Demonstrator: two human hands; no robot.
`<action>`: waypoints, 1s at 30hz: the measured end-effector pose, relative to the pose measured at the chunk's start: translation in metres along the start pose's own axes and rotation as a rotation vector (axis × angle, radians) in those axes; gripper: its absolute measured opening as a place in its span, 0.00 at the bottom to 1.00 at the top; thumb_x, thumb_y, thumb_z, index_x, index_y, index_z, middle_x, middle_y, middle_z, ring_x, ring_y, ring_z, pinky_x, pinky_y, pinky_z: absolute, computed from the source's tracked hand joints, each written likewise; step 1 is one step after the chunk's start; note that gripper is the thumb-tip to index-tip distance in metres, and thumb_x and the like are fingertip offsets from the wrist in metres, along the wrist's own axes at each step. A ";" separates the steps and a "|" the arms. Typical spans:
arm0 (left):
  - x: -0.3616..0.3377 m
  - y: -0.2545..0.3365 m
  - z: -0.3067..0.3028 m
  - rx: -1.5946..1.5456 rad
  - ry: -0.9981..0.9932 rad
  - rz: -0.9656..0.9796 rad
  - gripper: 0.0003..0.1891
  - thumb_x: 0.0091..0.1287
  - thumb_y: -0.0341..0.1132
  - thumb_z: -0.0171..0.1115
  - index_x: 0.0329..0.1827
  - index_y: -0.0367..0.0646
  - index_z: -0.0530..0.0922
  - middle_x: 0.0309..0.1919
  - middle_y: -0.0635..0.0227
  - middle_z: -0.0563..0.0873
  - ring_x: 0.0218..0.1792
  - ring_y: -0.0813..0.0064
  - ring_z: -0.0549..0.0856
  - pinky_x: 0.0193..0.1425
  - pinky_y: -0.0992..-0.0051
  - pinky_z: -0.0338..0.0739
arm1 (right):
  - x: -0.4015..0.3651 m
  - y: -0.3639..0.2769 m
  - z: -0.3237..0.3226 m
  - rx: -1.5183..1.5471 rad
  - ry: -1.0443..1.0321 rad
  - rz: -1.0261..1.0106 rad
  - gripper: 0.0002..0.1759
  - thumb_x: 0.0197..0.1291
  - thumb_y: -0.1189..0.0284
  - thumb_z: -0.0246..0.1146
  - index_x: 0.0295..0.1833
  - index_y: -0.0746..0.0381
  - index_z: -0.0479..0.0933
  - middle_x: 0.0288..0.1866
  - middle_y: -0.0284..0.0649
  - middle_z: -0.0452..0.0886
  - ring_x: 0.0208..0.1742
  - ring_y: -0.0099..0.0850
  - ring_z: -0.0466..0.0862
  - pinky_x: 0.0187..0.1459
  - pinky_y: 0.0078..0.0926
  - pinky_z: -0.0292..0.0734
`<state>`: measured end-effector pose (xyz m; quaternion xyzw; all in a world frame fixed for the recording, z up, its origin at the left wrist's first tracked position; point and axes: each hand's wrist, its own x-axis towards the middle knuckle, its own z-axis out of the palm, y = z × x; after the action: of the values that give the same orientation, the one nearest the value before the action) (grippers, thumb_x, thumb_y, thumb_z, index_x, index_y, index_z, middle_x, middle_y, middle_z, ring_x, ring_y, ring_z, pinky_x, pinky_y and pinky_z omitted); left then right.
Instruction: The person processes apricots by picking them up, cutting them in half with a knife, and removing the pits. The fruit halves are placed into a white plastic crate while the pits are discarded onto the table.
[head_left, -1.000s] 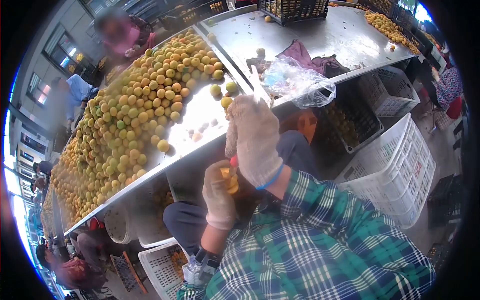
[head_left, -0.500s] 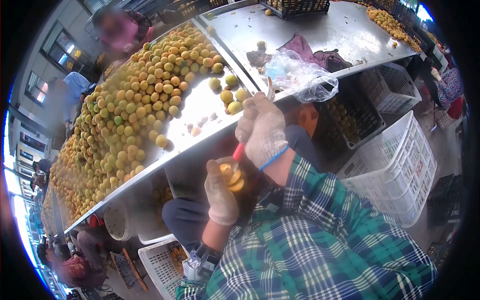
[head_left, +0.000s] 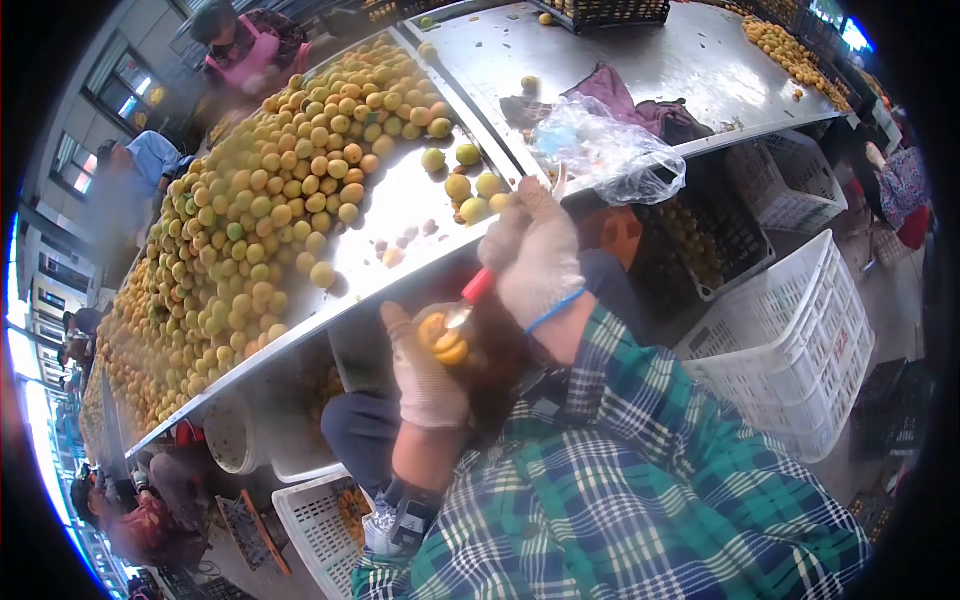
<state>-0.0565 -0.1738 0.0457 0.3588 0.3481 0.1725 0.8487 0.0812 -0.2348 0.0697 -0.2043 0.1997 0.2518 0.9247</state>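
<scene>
My left hand point(head_left: 430, 380), in a pale knitted glove, cradles cut apricots point(head_left: 443, 338) with their orange flesh showing; its thumb stands up at the side. My gloved right hand point(head_left: 540, 258) is closed around a red-handled tool point(head_left: 479, 286). The tool's short metal tip points down at the fruit and overlaps its upper edge in this view. A thin curved metal end point(head_left: 559, 184) sticks out above the right fist. Both hands are in front of the metal table's edge, above my lap.
Heaped apricots point(head_left: 270, 215) cover the left of the metal table point(head_left: 375, 235). A clear plastic bag point(head_left: 610, 150) and purple cloth point(head_left: 610, 95) lie at the right. White crates point(head_left: 790, 340) stand to my right, another crate point(head_left: 310, 520) below left. A person point(head_left: 255, 50) sits across the table.
My left hand has shifted slightly left and up with the cut apricots. The tool's metal tip now shows between the red handle and the fruit.
</scene>
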 end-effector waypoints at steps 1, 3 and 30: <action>0.002 0.004 -0.006 -0.001 0.003 0.003 0.35 0.69 0.70 0.37 0.42 0.45 0.76 0.24 0.68 0.79 0.15 0.75 0.72 0.20 0.76 0.67 | -0.002 -0.005 0.000 -0.048 -0.087 -0.036 0.14 0.63 0.66 0.63 0.27 0.56 0.68 0.13 0.28 0.62 0.09 0.22 0.61 0.13 0.23 0.56; 0.009 0.009 -0.023 0.113 -0.090 -0.041 0.37 0.68 0.72 0.36 0.42 0.45 0.77 0.24 0.67 0.80 0.14 0.76 0.72 0.20 0.77 0.68 | -0.007 -0.011 0.001 -0.458 -0.353 -0.212 0.09 0.64 0.69 0.62 0.32 0.60 0.73 0.14 0.30 0.66 0.10 0.20 0.64 0.12 0.20 0.59; 0.010 0.047 -0.082 0.812 -0.011 0.386 0.29 0.74 0.59 0.46 0.32 0.40 0.80 0.21 0.68 0.81 0.22 0.78 0.80 0.31 0.79 0.75 | -0.011 0.051 -0.041 -1.038 0.003 0.283 0.12 0.62 0.65 0.60 0.28 0.57 0.73 0.13 0.30 0.67 0.09 0.22 0.64 0.10 0.24 0.60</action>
<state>-0.1106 -0.0961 0.0346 0.7219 0.3099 0.1752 0.5933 0.0334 -0.2189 0.0264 -0.6060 0.0758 0.4394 0.6587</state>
